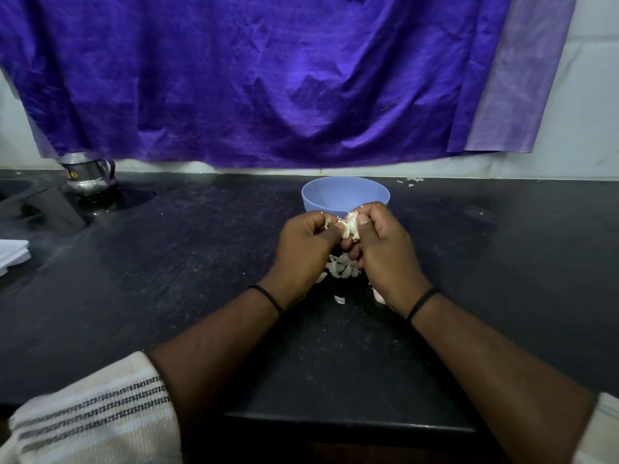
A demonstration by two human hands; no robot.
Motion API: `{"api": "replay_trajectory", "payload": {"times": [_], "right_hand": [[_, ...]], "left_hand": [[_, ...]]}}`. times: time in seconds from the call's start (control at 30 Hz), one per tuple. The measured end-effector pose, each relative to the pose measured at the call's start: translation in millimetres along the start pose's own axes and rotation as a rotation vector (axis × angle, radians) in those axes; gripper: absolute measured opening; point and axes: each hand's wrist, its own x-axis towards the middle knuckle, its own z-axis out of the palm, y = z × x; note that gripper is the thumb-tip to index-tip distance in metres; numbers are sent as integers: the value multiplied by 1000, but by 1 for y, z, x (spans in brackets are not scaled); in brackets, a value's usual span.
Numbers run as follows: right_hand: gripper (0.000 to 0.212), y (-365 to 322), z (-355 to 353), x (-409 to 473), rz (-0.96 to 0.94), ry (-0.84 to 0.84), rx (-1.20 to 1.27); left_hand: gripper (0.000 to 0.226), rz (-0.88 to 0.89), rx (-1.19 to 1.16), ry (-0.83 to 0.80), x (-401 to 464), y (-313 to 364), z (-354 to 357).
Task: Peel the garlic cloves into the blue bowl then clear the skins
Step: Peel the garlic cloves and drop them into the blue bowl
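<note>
A blue bowl [345, 194] stands on the black counter, just beyond my hands. Both hands meet above the counter in front of it. My left hand [306, 249] and my right hand [382, 252] pinch a garlic clove [350, 226] between their fingertips, with papery skin sticking out around it. Beneath the hands lies a pile of garlic cloves and skins [341, 269], partly hidden by my fingers. One loose skin flake [339, 299] lies nearer to me. What the bowl holds cannot be seen from here.
A steel pot [88, 174] stands at the back left beside a sink edge. White folded cloth [11, 254] lies at the far left. A purple curtain [268, 78] hangs behind the counter [167, 262]. A few skin bits [410, 182] lie at the back right.
</note>
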Motion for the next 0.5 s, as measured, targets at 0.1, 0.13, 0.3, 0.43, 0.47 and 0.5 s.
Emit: {"api": "replay_trajectory", "payload": {"times": [0.1, 0.13, 0.3, 0.43, 0.47, 0.5], "right_hand": [[16, -1, -4, 1, -12, -8, -16], [17, -1, -6, 1, -23, -7, -22], [17, 0, -9, 2, -29, -11, 6], [13, -2, -10, 2, 13, -43, 55], [11, -3, -10, 1, 26, -52, 81], [8, -4, -10, 1, 35, -63, 101]], "left_hand": [[13, 33, 31, 8, 4, -3, -2], [12, 48, 44, 8, 4, -3, -3], [11, 74, 57, -9, 4, -3, -5], [8, 53, 50, 19, 5, -2, -7], [7, 44, 36, 28, 6, -2, -7], [6, 35, 22, 34, 6, -1, -8]]}}
